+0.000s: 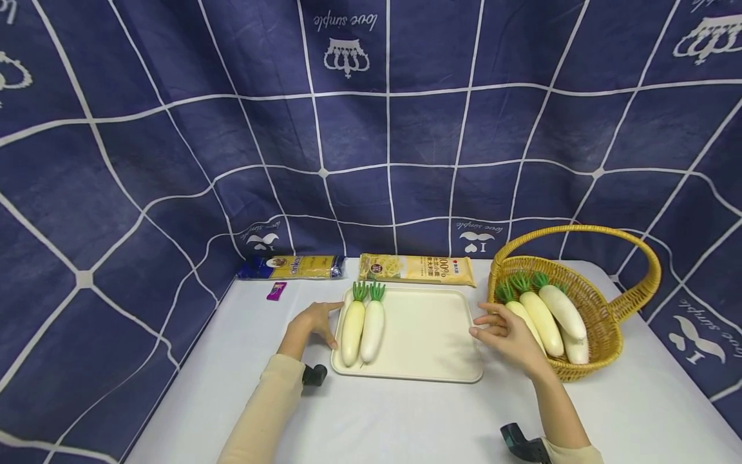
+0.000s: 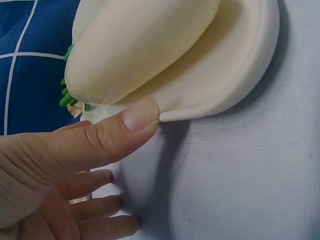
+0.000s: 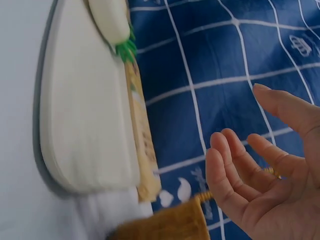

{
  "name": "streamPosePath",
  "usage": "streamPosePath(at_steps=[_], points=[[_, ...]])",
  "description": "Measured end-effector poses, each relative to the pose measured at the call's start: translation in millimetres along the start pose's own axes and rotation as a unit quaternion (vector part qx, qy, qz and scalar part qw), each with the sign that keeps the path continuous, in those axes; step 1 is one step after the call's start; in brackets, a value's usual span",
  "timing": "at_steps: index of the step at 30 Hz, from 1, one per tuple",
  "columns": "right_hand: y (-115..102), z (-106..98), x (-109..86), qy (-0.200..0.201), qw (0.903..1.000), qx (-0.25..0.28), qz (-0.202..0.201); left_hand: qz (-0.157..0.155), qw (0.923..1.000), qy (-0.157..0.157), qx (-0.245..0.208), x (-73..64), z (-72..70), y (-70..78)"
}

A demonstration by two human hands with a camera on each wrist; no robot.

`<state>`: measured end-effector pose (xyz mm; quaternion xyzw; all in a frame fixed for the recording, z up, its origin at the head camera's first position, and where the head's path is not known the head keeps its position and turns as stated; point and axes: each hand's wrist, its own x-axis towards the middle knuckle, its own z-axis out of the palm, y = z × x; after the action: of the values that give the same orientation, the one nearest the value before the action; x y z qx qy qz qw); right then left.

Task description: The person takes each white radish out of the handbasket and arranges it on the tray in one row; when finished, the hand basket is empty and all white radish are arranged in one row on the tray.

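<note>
A cream tray (image 1: 426, 335) lies on the table with two white radishes (image 1: 373, 332) side by side at its left end, green tops toward the back. My left hand (image 1: 315, 322) is at the tray's left edge. In the left wrist view its thumb (image 2: 137, 117) meets the rim while the other fingers spread below. My right hand (image 1: 513, 338) hovers by the tray's right edge, fingers loosely bent and holding nothing. Just beyond it, a wicker basket (image 1: 611, 335) with a tall handle contains several more white radishes (image 1: 562, 312).
Behind the tray lie a yellow noodle packet (image 1: 417, 269) and, farther left, a blue-and-yellow pasta packet (image 1: 292, 267). A small purple wrapped packet (image 1: 276, 291) sits in front of the latter. Dark blue checked cloth (image 1: 359, 129) hangs behind the white table (image 1: 394, 419).
</note>
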<state>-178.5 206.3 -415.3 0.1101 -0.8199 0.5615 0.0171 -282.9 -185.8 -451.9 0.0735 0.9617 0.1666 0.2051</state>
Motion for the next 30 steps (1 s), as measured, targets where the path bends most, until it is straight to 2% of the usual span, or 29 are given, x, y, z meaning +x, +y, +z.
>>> streamPosePath(at_steps=[5,14,20,25,30], points=[[5,-19,-5.9,0.028,0.9992,-0.023,-0.014,0.009,0.9999,0.009,0.0,-0.9,0.3,-1.5],[10,-56,-12.2,0.071,0.9942,-0.071,-0.038,0.01,0.9999,-0.003,0.003,-0.3,-0.9,-0.1],[18,-79,-14.3,0.081,0.9944,-0.041,-0.054,0.016,0.9999,-0.001,0.003,-0.1,-1.1,-0.6],[25,-97,-12.3,0.115,0.9923,-0.029,-0.037,0.008,1.0,0.0,0.001,-0.6,-1.2,0.2],[30,-111,-7.0,0.151,0.9869,-0.056,-0.014,0.01,0.9999,0.003,0.004,-0.6,-0.4,-0.4]])
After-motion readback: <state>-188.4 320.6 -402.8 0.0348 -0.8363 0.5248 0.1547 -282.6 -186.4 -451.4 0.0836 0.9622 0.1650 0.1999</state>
